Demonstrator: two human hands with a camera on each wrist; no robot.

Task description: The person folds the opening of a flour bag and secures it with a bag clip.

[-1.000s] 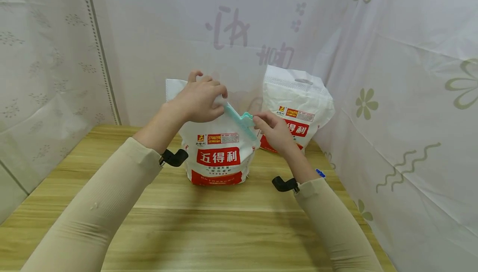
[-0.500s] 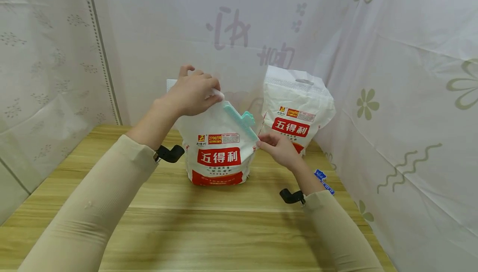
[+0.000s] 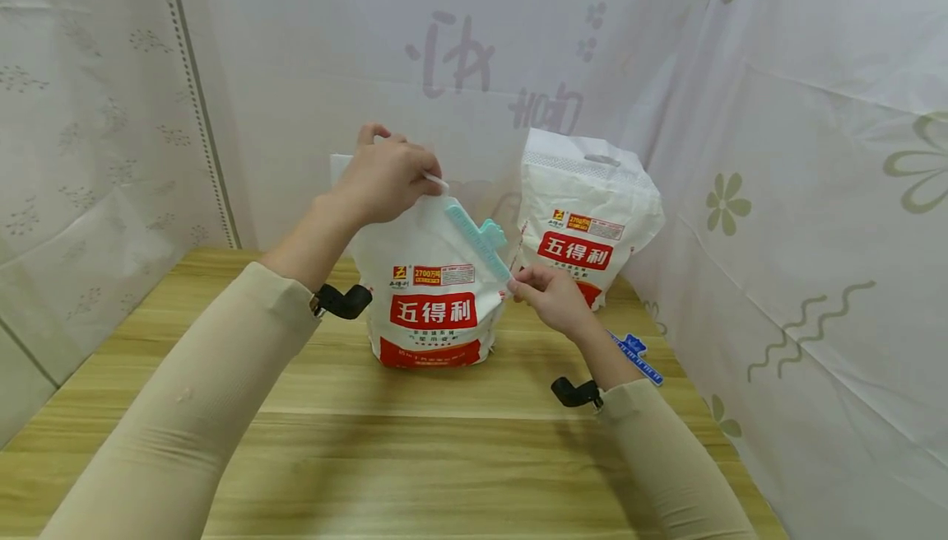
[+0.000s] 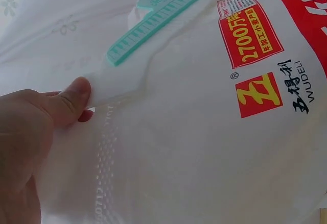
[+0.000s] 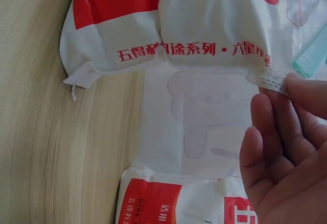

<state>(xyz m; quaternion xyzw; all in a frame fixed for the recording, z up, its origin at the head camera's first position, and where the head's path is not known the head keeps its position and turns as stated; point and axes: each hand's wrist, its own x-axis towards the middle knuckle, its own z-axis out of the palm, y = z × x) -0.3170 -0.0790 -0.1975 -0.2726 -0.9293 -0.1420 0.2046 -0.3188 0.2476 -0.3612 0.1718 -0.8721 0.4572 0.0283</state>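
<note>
Front flour bag (image 3: 437,293) stands at table (image 3: 370,458) centre, teal clip (image 3: 477,239) slanting across its folded top. Left hand (image 3: 385,178) pinches the top corner at 11 o'clock; right hand (image 3: 551,297) pinches the bag's edge at the clip's lower end, 4 o'clock. Step looks like seating the clip; next needs a firm squeeze along it. Against a second ago, the right hand has dropped from the clip's tab to its lower end. Second bag (image 3: 588,219) at 2 o'clock.

My wooden table (image 3: 415,449) ran pale and striped with grain, curtained on every side. A white flour bag (image 3: 437,293) with red bands stood upright on it near the middle. At two o'clock from that bag a second flour bag (image 3: 588,223) stood farther back. At four o'clock a small blue clip (image 3: 638,356) lay flat by the table's right edge.
</note>
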